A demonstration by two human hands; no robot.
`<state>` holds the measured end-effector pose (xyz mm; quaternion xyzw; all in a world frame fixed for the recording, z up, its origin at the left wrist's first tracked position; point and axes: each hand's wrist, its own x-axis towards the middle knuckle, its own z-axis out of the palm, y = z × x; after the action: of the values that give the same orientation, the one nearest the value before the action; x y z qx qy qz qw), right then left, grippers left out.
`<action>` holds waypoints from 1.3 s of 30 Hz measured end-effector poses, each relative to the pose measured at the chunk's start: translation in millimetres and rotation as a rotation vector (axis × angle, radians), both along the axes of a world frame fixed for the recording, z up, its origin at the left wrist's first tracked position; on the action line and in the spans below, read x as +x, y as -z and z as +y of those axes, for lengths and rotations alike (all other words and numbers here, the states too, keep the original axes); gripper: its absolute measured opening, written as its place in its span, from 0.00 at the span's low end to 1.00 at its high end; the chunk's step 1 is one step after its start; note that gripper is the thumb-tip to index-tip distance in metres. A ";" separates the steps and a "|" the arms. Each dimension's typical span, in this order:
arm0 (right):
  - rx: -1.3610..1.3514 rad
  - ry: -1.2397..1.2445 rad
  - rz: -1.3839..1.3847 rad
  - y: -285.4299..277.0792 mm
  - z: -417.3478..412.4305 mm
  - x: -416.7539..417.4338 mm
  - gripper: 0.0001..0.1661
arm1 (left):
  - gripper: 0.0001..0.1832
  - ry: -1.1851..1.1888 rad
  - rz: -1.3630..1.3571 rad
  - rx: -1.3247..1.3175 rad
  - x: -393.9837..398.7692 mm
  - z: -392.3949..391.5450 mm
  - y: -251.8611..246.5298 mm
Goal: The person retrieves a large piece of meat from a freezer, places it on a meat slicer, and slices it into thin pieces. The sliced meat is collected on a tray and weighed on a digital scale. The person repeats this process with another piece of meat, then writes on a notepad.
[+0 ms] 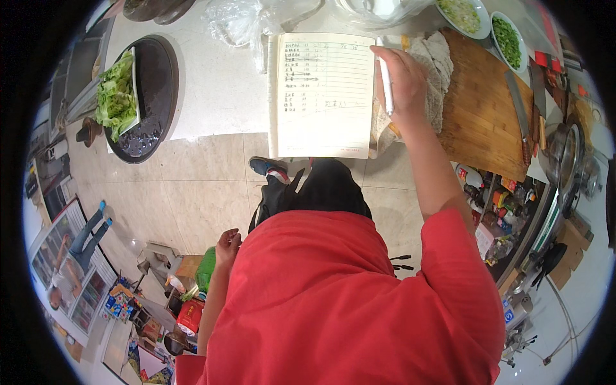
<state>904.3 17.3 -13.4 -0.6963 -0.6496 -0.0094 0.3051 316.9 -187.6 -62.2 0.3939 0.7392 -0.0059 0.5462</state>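
Note:
An open ruled notebook (pixel 322 130), bearing handwritten lines with some struck out, lies at the near edge of the white counter. At its right edge, my right hand (pixel 406 82) has a white pen (pixel 385 79) in its fingers, with a fingertip across the pen's upper part. Beneath and beside that hand is a crumpled pale cloth (pixel 438 77). My left hand (pixel 228 244) hangs low beside my red shirt, fingers loosely curled, with nothing visible in it.
Lettuce (pixel 115 96) fills a white dish on a dark round tray (pixel 156 91). Right of the cloth lies a wooden cutting board (pixel 486 110) with a knife (pixel 517 101). Bowls of chopped greens (pixel 507 43) and plastic bags (pixel 240 21) stand behind. A person (pixel 72 269) is at far left.

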 end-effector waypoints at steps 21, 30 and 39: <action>-0.046 -0.130 0.387 -28.0 -43.7 -51.2 0.10 | 0.18 0.078 0.004 0.011 3.7 19.7 -6.4; -0.180 -0.625 0.693 -30.9 -93.0 -161.7 0.09 | 0.17 0.021 -0.113 -0.081 -24.0 19.8 12.8; -0.325 -0.660 0.664 -51.8 -90.4 -225.2 0.09 | 0.16 0.104 -0.131 0.017 -85.6 39.5 34.8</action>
<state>679.1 -73.1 38.4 -0.4576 -0.6961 0.4115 0.3698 231.2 -148.1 -97.0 0.4359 0.6803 -0.0020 0.5891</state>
